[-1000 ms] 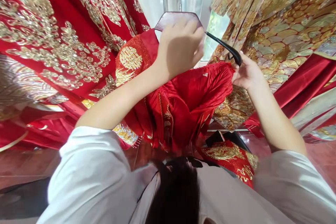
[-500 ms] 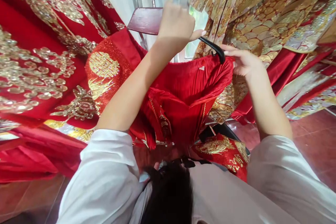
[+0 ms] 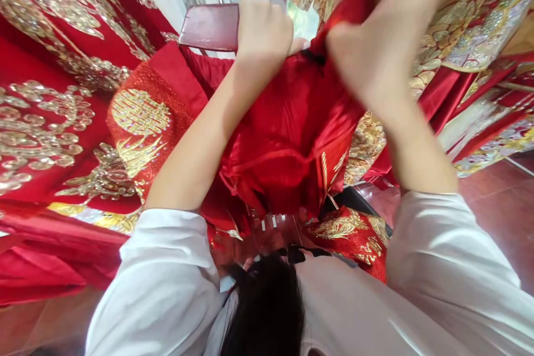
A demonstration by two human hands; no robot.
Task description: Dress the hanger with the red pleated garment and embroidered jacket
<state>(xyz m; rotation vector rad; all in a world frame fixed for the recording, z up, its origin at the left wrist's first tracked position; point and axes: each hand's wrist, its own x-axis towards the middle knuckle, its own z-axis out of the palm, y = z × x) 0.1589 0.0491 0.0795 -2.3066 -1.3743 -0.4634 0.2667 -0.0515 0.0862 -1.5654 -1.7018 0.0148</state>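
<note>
A red jacket or bodice (image 3: 271, 105) with gold embroidery on its left sleeve hangs between my two hands, its neckline toward me. My left hand (image 3: 265, 30) is closed in a fist at the top, around the middle of a black hanger (image 3: 316, 57), of which only a short dark piece shows. On the right, my right hand (image 3: 367, 53) is closed on the garment's red shoulder cloth, bunched up over the hanger's end. That hand is slightly blurred, and its far fingers are partly hidden by the cloth.
Red garments with gold beadwork (image 3: 45, 122) hang close at the left. Gold-patterned garments (image 3: 450, 33) hang at the right. A dark red flat panel (image 3: 211, 26) stands behind my left hand. Lower down lies red and gold cloth (image 3: 354, 233) beside a black edge, above a reddish tiled floor (image 3: 496, 206).
My right hand has moved up and inward, lifting the garment's right shoulder over the hanger's end, which was bare before. My left hand has kept its grip.
</note>
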